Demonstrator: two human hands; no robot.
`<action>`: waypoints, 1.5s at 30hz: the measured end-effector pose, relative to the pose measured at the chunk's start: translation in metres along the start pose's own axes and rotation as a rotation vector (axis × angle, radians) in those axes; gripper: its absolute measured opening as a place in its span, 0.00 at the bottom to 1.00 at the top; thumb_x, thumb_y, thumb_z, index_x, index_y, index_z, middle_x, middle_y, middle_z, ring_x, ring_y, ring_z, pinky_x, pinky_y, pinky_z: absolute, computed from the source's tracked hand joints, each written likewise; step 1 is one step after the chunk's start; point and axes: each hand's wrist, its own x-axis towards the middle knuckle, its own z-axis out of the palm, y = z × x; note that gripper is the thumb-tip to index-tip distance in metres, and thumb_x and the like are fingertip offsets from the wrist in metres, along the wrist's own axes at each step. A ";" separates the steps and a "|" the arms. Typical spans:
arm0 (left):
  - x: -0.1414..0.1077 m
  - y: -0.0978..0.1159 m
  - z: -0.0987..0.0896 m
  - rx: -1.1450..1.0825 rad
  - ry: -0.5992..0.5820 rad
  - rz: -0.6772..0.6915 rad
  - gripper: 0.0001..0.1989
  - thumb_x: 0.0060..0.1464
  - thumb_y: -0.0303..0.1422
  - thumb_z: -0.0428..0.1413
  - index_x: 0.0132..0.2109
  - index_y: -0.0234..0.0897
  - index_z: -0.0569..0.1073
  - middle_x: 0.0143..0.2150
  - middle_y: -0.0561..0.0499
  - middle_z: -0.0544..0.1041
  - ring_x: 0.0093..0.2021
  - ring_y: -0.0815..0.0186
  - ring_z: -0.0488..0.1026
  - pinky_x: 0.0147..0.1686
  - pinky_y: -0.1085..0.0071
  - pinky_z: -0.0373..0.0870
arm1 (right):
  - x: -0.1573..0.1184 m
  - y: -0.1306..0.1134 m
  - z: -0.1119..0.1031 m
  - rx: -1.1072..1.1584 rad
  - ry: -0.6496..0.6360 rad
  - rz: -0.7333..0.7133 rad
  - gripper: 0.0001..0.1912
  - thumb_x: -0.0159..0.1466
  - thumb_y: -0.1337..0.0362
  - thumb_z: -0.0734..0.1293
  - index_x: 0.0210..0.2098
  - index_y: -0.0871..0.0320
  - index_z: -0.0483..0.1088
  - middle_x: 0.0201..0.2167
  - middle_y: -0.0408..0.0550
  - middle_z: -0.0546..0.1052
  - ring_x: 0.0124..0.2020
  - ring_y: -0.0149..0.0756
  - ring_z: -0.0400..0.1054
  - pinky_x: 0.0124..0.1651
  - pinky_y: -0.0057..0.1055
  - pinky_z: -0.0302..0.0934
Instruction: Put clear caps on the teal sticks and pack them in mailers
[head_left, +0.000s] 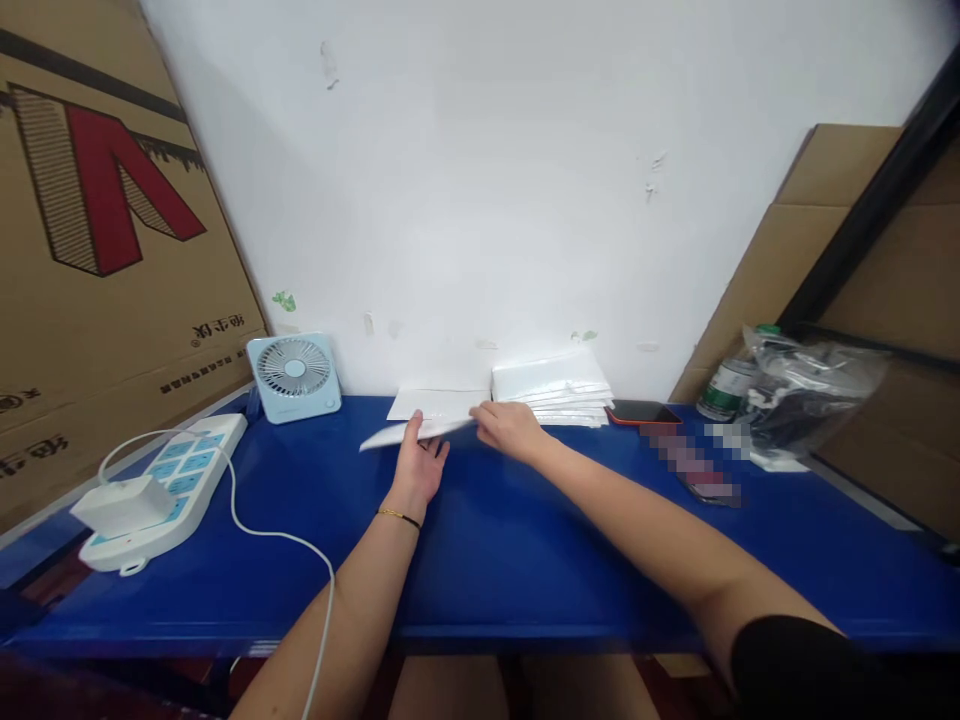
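A thin white flat packet [382, 436] is held tilted above the blue table between my two hands. My left hand [421, 462] grips it from below, thumb on top and fingers underneath. With closed fingers, my right hand [506, 425] pinches its right end. Behind it, against the wall, lies another flat white piece [442, 402], partly covered by the held one. Just to the right is a stack of similar white packets [551, 380], several deep, with a glossy top. What is inside the packets, if anything, cannot be seen.
On the blue table [480, 560] stand a light blue fan [295, 370] and a white power strip [180, 490]; its white cable [285, 535] passes over my left forearm. At right are phones [643, 412], a bottle [727, 388] and a clear plastic bag [802, 400]. Cardboard [112, 320] borders the left.
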 end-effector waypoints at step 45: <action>-0.085 0.049 0.106 0.431 -0.342 0.832 0.28 0.45 0.35 0.62 0.53 0.44 0.65 0.48 0.48 0.72 0.52 0.60 0.68 0.53 0.62 0.64 | -0.136 0.016 -0.018 0.475 -0.140 0.187 0.32 0.56 0.39 0.62 0.51 0.54 0.66 0.46 0.52 0.68 0.44 0.46 0.61 0.44 0.40 0.57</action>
